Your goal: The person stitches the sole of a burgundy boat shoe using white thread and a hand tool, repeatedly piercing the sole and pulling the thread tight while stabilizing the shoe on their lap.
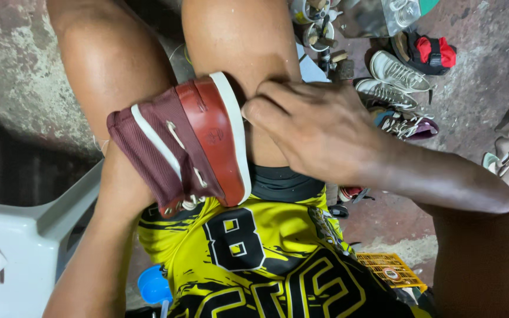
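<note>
The maroon boat shoe lies wedged on its side between the person's two knees, at centre-left of the view, its white-edged red sole turned to the right. The right hand rests against the sole's edge, fingers curled narrow with the tips pressed at the seam between sole and upper; they grip nothing that can be seen.

To do this step well, keep the knees clamped so the shoe cannot rotate, and apply fingertip pressure in short sections along the sole's edge, not at one spot.

The left hand is hidden behind the shoe; only its forearm shows at near left, so its finger state cannot be told. The shoe's toe and far side are out of sight. Whether glue or thread is present at the seam cannot be made out.

Farther right, several shoes lie on the floor; a yellow crate sits near right and a white plastic chair near left.
</note>
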